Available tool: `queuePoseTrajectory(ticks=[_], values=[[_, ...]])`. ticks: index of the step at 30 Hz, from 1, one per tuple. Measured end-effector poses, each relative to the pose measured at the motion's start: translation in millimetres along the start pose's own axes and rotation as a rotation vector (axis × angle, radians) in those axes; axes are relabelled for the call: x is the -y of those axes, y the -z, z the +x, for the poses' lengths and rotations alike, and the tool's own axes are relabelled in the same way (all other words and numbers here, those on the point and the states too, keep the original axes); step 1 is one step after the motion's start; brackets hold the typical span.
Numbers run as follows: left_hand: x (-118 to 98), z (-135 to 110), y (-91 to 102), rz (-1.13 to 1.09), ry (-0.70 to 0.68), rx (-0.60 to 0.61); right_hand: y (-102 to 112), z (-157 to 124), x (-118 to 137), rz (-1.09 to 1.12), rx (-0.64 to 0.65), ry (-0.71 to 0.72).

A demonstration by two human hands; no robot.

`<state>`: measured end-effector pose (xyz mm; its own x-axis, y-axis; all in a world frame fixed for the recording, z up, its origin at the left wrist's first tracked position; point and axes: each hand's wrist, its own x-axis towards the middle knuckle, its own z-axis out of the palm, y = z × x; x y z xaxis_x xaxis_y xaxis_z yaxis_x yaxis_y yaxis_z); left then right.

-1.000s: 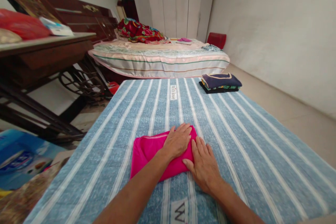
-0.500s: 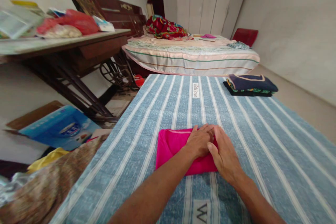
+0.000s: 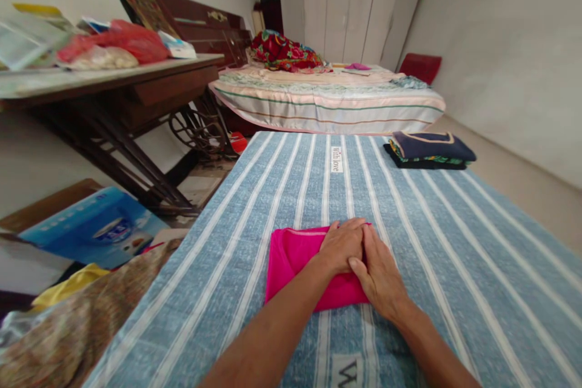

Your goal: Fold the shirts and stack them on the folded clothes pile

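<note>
A folded pink garment (image 3: 293, 257) lies on the blue-and-white striped cloth (image 3: 254, 206) in front of me. My left hand (image 3: 344, 245) rests flat on the right half of the garment, palm down. Against its right side, along the garment's right edge, lies my right hand (image 3: 382, 270), fingers stretched out and thumb touching the left hand. Both palms press on the fabric and hold nothing. The garment's right edge is partly hidden under the hands.
A stack of folded dark clothes (image 3: 430, 150) sits at the far right of the striped cloth. Beyond stands a bed (image 3: 327, 100) with a red floral blanket (image 3: 286, 51). On the left are a sewing table (image 3: 182, 70) and a blue box (image 3: 97, 224).
My right hand has drawn in slightly leftward, closer against my left hand. The folded pink garment keeps its shape, and the whole view has shifted a little.
</note>
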<state>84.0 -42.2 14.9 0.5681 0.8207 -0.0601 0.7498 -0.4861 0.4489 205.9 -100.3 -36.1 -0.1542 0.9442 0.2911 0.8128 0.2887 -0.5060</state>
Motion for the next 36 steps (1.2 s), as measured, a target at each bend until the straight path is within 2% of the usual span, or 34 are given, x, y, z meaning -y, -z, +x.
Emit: queuePoseTrajectory(ticks=[10,18,27,33,36], values=[[9,5,-2.6,0.047,-0.025,-0.061,6,7,10,-0.003,0.077,-0.051],[13,15,6.1,-0.010,-0.027,-0.003,6,6,13,-0.052,0.061,-0.019],[13,17,10.2,-0.091,0.075,0.034,12,11,22,-0.151,0.151,-0.075],[11,17,9.9,-0.172,0.070,-0.025,12,12,22,-0.166,0.156,-0.068],[7,15,11.0,-0.191,0.061,-0.105,11,13,21,-0.173,0.155,-0.055]])
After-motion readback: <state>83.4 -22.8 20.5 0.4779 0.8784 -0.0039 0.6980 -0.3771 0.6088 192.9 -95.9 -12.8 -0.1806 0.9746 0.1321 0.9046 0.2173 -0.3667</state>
